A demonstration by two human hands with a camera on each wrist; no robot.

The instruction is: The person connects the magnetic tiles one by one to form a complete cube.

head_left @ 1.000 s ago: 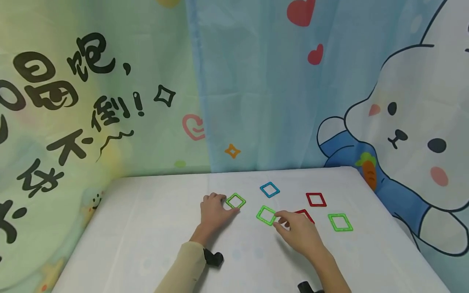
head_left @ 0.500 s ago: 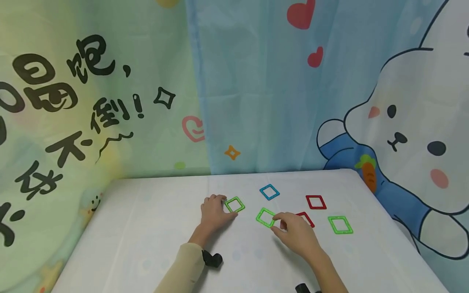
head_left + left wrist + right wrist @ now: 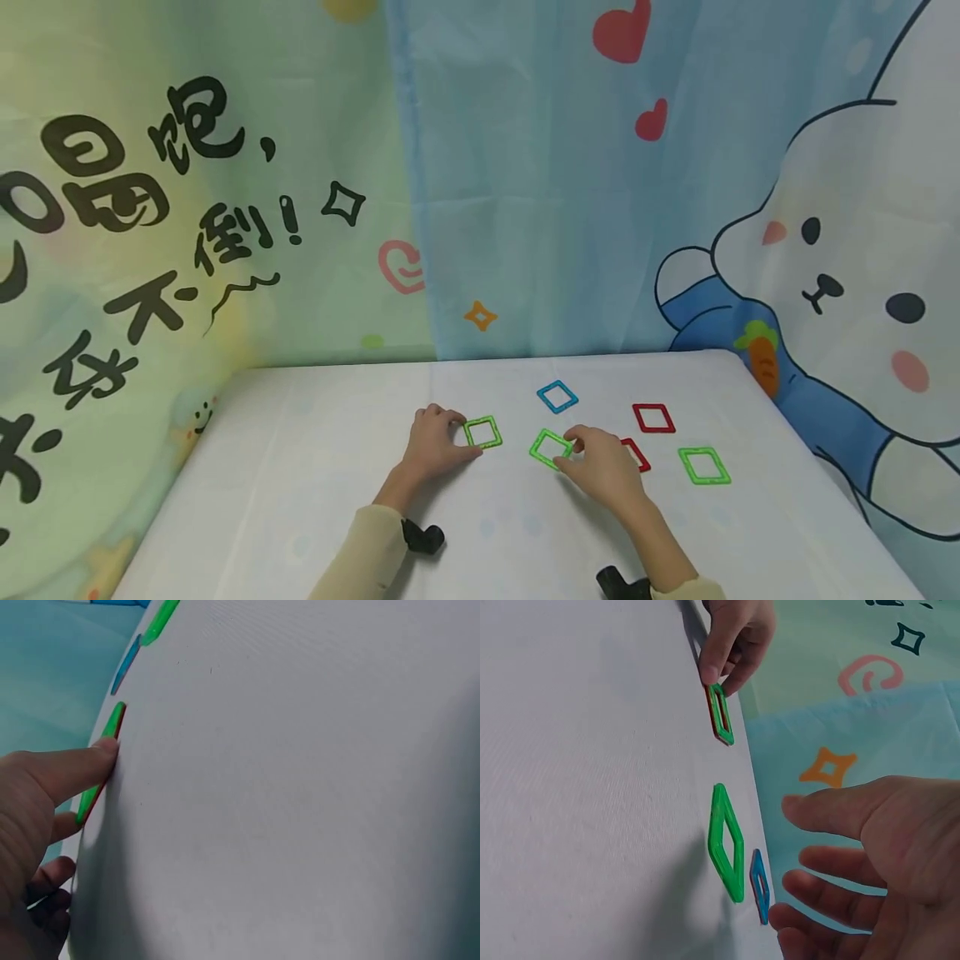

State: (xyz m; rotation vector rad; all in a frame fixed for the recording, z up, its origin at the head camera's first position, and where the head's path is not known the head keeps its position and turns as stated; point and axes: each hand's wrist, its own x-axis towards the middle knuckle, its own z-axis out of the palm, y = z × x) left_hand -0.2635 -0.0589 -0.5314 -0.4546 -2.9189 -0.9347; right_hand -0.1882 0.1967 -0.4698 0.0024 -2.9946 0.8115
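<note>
My left hand (image 3: 435,443) pinches a green rhombus-shaped magnetic tile frame (image 3: 497,431) between thumb and fingers. Red shows along its underside in the left wrist view, where the thumb (image 3: 90,761) presses on its face. My right hand (image 3: 606,468) hovers by the right corner of a second green tile frame (image 3: 537,442), thumb and index finger apart. In the right wrist view its fingers are spread and relaxed, with a gap between them and that green tile (image 3: 715,851). A red tile frame (image 3: 641,456) is partly hidden behind the right hand.
Farther back on the white table (image 3: 300,467) lie a blue tile frame (image 3: 568,390) and a red one (image 3: 649,407). Another green frame (image 3: 712,481) lies to the right. A printed curtain (image 3: 525,250) hangs behind the table's far edge.
The green tile in the left hand has turned from a diamond stance to a squarer one. The right thumb and index finger have spread a little beside the second green tile.
</note>
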